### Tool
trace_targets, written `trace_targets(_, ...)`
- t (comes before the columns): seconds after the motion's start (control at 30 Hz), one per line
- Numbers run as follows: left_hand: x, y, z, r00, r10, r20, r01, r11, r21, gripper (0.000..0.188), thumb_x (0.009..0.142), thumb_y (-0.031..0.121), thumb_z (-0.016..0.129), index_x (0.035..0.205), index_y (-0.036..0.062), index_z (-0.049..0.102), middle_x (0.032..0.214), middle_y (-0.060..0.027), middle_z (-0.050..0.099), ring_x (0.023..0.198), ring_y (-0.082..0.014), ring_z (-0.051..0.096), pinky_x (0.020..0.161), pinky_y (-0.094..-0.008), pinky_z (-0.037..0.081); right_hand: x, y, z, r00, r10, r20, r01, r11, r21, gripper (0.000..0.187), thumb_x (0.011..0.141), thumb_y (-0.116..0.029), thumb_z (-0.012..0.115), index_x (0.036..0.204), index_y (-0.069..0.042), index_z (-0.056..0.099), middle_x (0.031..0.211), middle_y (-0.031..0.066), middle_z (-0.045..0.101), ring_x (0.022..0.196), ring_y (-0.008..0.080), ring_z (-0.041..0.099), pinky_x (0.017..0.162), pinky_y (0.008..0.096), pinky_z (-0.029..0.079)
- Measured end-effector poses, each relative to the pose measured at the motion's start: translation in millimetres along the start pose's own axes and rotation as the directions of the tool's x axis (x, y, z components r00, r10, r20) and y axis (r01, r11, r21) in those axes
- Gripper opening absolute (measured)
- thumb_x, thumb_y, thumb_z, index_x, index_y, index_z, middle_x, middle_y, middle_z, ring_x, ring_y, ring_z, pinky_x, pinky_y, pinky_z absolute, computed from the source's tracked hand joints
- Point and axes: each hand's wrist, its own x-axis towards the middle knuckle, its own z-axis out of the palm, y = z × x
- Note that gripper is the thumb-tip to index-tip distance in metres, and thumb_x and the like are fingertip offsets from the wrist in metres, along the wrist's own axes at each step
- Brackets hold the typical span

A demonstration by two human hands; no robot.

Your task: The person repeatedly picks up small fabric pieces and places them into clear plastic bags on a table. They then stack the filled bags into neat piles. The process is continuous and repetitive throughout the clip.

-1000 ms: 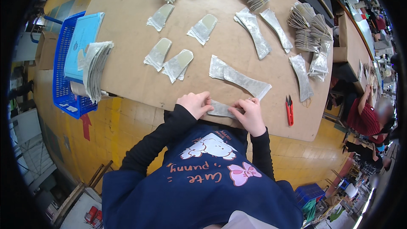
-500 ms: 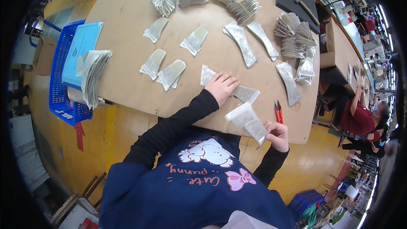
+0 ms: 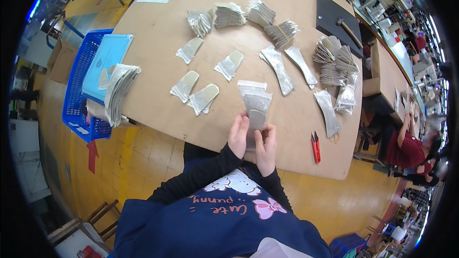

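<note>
Both hands are together at the table's near edge. Between them is a pale grey cut fabric piece point(image 3: 257, 99), with a smaller round-ended piece point(image 3: 257, 118) lying over its narrower part. My left hand point(image 3: 237, 136) is closed along the left edge of these pieces. From the other side, my right hand point(image 3: 266, 147) grips them with the thumb on the round-ended one. Their lower ends are partly hidden by the fingers. Several short round-ended pieces point(image 3: 185, 86) lie to the left. Long waisted pieces point(image 3: 278, 70) lie beyond and to the right.
Red-handled thread snips point(image 3: 316, 148) rest at right. Bundled pieces point(image 3: 230, 15) stand at the back, others point(image 3: 334, 57) at right. A hammer point(image 3: 350, 32) lies on a black board point(image 3: 330, 12). At left, a blue basket point(image 3: 76, 81) holds a light-blue folder point(image 3: 107, 62). A co-worker point(image 3: 406, 143) is at far right.
My right hand has brought the smaller piece left and onto the longer one. My left hand has moved nearer, lifting the long piece's end; both hands now hold the two together. The view has shifted.
</note>
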Motion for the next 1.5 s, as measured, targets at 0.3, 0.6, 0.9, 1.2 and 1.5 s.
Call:
trace_targets(0.3, -3, 25, -13, 0.511, 0.63, 0.586, -0.568, -0.264, 0.779, 0.054, 0.095, 0.028, 0.059, 0.142, 0.0051, 0.045, 0.137, -0.0128, 0.053, 0.127, -0.0224, 0.05, 0.119, -0.0518, 0.017, 20, -33, -35, 0.803, -0.468, 0.368, 0.556, 0.369, -0.745, 0.04, 0.081, -0.002, 0.063, 0.121, -0.007, 0.061, 0.104, 0.0072, 0.066, 0.099, 0.0226, 0.061, 0.105, 0.0469, 0.029)
trace_targets(0.6, -3, 39, -39, 0.742, 0.234, 0.629, -0.527, -0.377, 0.762, 0.03, 0.087, 0.018, 0.061, 0.116, 0.0126, 0.066, 0.091, -0.001, 0.065, 0.092, -0.016, 0.065, 0.114, -0.0441, 0.033, 25, -34, -43, 0.702, -0.413, 0.58, 0.7, 0.246, -0.671, 0.049, 0.082, -0.01, 0.07, 0.129, -0.009, 0.059, 0.136, 0.0069, 0.056, 0.126, 0.0243, 0.049, 0.115, 0.056, 0.012)
trace_targets(0.9, 9, 202, -133, 0.647, 0.736, -0.199, -0.38, 0.537, 0.753, 0.038, 0.1, 0.02, 0.057, 0.13, -0.0015, 0.059, 0.109, -0.0035, 0.066, 0.1, -0.011, 0.06, 0.089, -0.0251, 0.047, 46, -5, -57, 0.924, -0.338, -0.179, 0.293, 0.926, -0.239, 0.035, 0.089, -0.001, 0.061, 0.125, -0.002, 0.059, 0.133, 0.0114, 0.054, 0.106, 0.0228, 0.055, 0.093, 0.0357, 0.044)
trace_targets(1.2, 14, 296, -370, 0.766, 0.527, -0.368, 0.036, 0.537, 0.843, 0.04, 0.095, 0.022, 0.064, 0.125, -0.0041, 0.064, 0.115, -0.0063, 0.069, 0.105, -0.013, 0.061, 0.094, -0.0262, 0.046, 48, 19, -40, 0.973, -0.228, -0.028, 0.208, 0.925, -0.318, 0.025, 0.089, 0.001, 0.061, 0.113, -0.002, 0.065, 0.143, 0.0122, 0.044, 0.101, 0.0207, 0.057, 0.08, 0.0307, 0.049)
trace_targets(1.5, 15, 309, -411, 0.933, 0.183, -0.31, 0.232, 0.353, 0.906, 0.04, 0.09, 0.024, 0.073, 0.118, -0.0032, 0.068, 0.116, -0.0059, 0.069, 0.103, -0.0151, 0.062, 0.094, -0.0299, 0.047, 48, 19, -37, 0.962, -0.273, -0.017, 0.241, 0.876, -0.419, 0.022, 0.086, -0.002, 0.067, 0.108, -0.004, 0.068, 0.137, 0.0144, 0.048, 0.107, 0.0259, 0.059, 0.088, 0.0353, 0.05)
